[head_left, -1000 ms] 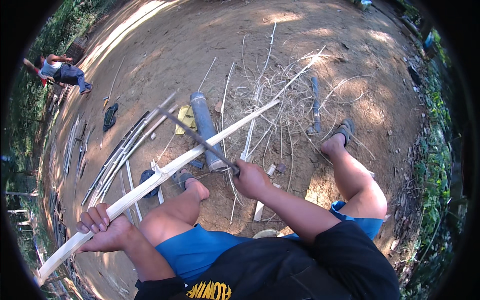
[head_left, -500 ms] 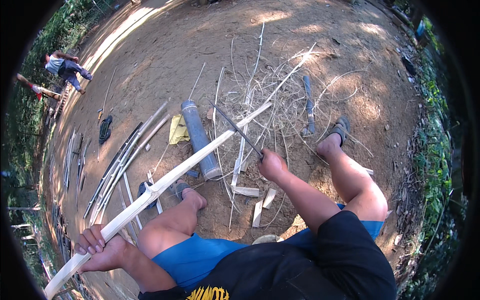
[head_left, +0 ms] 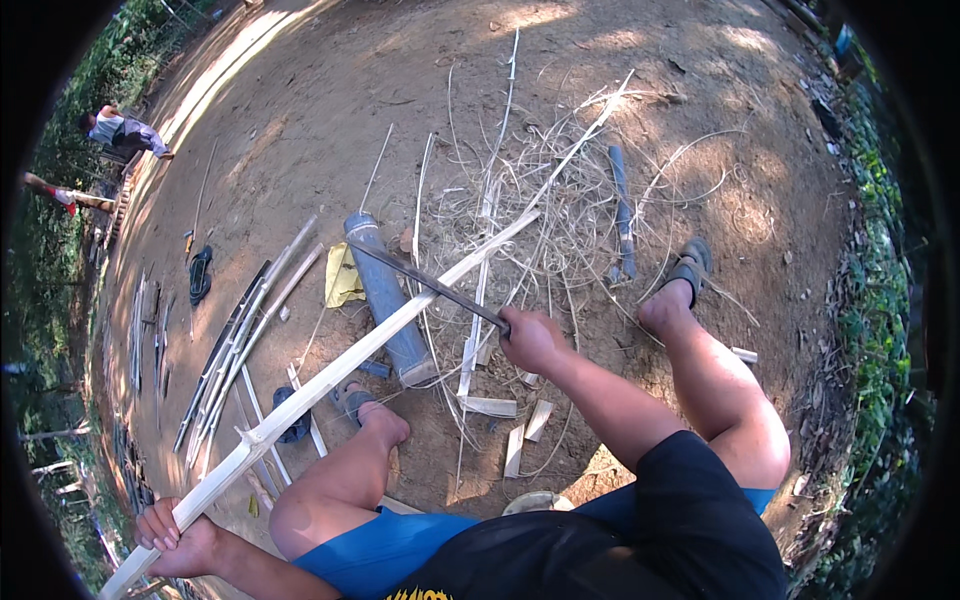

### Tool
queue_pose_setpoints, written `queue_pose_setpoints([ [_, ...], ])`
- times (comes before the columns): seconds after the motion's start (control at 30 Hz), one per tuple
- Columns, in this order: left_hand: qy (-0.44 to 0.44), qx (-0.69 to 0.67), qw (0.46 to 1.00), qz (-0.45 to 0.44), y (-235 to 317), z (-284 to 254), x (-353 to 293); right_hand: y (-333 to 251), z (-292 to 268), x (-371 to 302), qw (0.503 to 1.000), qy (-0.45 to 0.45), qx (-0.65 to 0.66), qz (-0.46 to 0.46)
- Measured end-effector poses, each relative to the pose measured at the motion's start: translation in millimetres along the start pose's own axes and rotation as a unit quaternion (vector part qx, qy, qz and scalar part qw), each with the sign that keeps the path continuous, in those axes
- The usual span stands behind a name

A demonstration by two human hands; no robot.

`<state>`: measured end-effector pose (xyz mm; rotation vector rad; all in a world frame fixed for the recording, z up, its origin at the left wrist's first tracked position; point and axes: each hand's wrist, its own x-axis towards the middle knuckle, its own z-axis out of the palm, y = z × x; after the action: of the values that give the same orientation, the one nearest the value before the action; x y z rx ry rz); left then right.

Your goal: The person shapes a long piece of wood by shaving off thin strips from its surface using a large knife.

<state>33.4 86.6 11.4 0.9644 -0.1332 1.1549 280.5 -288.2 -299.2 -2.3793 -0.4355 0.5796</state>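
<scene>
On bare dirt, right hand (head_left: 532, 340) grips blade (head_left: 425, 283); left hand (head_left: 178, 540) clasps pole (head_left: 330, 375).

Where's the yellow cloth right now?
In the head view the yellow cloth lies on the dirt left of centre, right beside the grey pipe, on its left, above the long bamboo strip.

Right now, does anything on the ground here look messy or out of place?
Mostly the tangle of thin shavings strewn on the dirt past the long blade in the right hand. Short offcuts lie scattered near the feet.
</scene>
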Motion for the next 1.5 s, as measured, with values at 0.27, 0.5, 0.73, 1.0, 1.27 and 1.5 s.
queue_pose_setpoints([
  [0.27,0.029,0.013,0.998,-0.049,-5.5,-35.0,29.3,23.8,-1.0,30.2,0.999,0.003,-0.033,0.035],
  [0.5,0.033,0.054,0.996,-0.055,-3.4,-56.2,53.2,85.3,9.2,51.3,0.99,0.049,-0.039,0.124],
  [0.73,0.091,0.118,0.988,-0.033,-14.7,-49.3,55.2,131.4,11.9,59.6,0.979,0.046,-0.025,0.199],
  [1.0,0.078,0.11,0.989,-0.054,3.0,-81.5,71.4,130.1,4.4,69.4,0.972,-0.005,0.005,0.234],
  [1.27,0.117,0.114,0.985,-0.052,-6.1,-91.6,73.7,149.1,-2.8,75.1,0.961,0.002,-0.021,0.277],
  [1.5,0.108,0.096,0.988,-0.062,20.7,-120.6,71.8,157.3,-9.2,85.1,0.972,0.013,-0.055,0.227],
])
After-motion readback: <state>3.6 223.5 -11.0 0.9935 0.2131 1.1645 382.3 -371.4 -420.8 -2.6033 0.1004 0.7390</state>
